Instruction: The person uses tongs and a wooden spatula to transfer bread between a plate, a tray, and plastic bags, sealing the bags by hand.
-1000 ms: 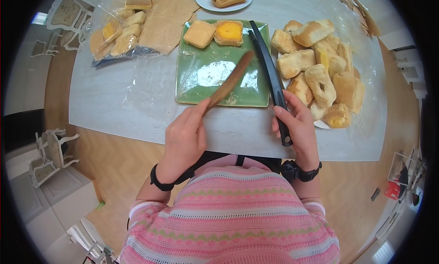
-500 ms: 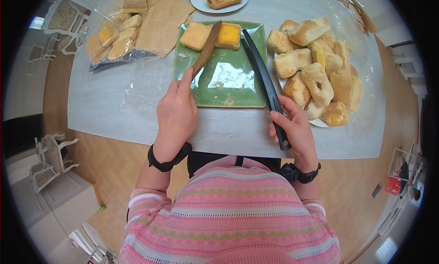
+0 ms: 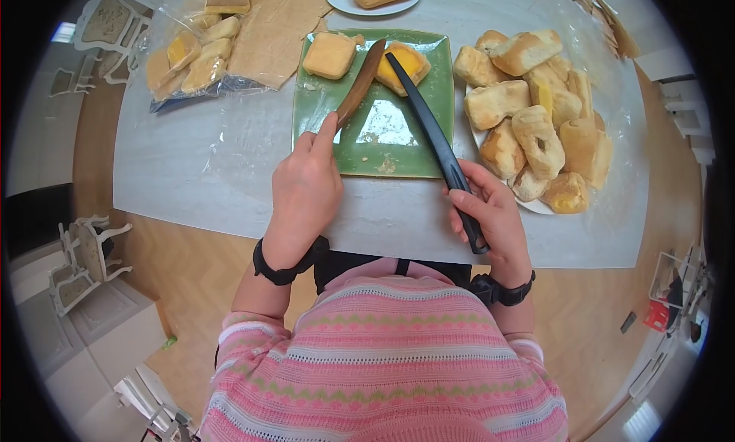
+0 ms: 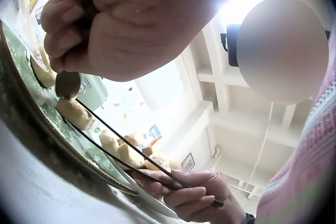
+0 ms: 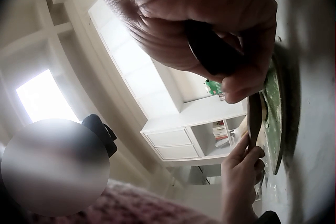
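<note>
Plastic-bagged pastries lie left of the green plate; at its near-left corner the left hand grips a wooden utensil between a pale bun and a yellow-topped bun on it; black tongs, held by the right hand, meet the latter, pinching or not unclear.

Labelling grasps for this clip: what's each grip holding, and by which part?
Left grip: brown wooden utensil, by its near end. Right grip: black tongs, by the arms, just short of the joined end.
</note>
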